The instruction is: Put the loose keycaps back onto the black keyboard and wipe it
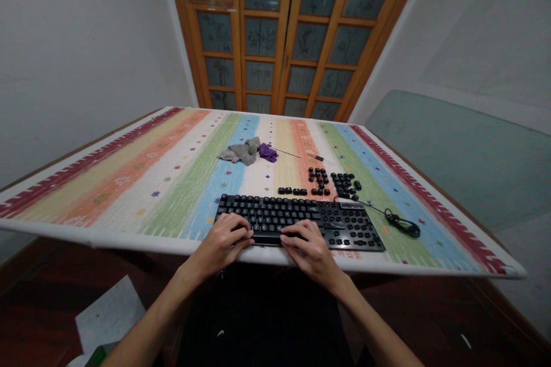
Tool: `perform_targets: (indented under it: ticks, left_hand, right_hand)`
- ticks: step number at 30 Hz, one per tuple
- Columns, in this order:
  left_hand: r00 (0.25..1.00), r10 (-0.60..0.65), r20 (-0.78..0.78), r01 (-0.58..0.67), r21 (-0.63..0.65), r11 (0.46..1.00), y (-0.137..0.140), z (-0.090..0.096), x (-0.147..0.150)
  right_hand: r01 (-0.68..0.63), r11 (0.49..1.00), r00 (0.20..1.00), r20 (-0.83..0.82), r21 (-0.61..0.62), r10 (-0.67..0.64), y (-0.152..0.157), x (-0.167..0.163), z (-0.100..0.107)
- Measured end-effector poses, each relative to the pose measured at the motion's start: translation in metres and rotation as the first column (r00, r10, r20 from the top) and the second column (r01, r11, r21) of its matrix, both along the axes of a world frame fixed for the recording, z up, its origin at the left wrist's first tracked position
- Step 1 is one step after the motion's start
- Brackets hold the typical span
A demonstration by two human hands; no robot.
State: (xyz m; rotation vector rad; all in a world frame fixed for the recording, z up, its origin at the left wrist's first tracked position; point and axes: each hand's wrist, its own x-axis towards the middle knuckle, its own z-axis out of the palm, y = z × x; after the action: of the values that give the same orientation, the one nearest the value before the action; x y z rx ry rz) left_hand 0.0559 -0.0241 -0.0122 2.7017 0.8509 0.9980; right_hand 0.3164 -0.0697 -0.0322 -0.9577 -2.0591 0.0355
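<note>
A black keyboard point(286, 213) lies at the front edge of the table, its right part stripped of keycaps so that the bare key sockets show. My left hand point(227, 235) grips the front edge of the keyboard, fingers curled, near the left end of the space bar point(267, 238). At the bar's right end my right hand point(306, 243) does the same, thumb and fingers bent together. Whether the fingertips pinch the bar itself is hidden. Behind the keyboard lie several loose black keycaps point(343, 182) in groups, with a short row point(293, 191) nearer the middle.
A grey cloth point(241, 152) and a purple cloth point(268, 152) lie beyond the keyboard. A thin rod point(286, 152) and a small tool with a black part point(319, 158) are to their right. The keyboard's coiled cable point(402, 225) rests on the striped tablecloth point(172, 183).
</note>
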Motion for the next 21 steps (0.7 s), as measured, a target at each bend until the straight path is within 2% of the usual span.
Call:
perform_targets:
  ticks: [11,21]
  left_hand:
    - [1.0,-0.008,0.022,0.007,0.024,1.0,-0.0013,-0.0039,0.0025]
    - [1.0,-0.008,-0.021,0.009,0.021,1.0,-0.0022,-0.0007,0.0021]
  right_hand:
    - [-0.038,0.999,0.999,-0.001,0.037,0.038,0.0012,-0.0005,-0.0004]
    - [0.025,0.998,0.998,0.051,0.065,-0.028,-0.0018,-0.0036,-0.0007]
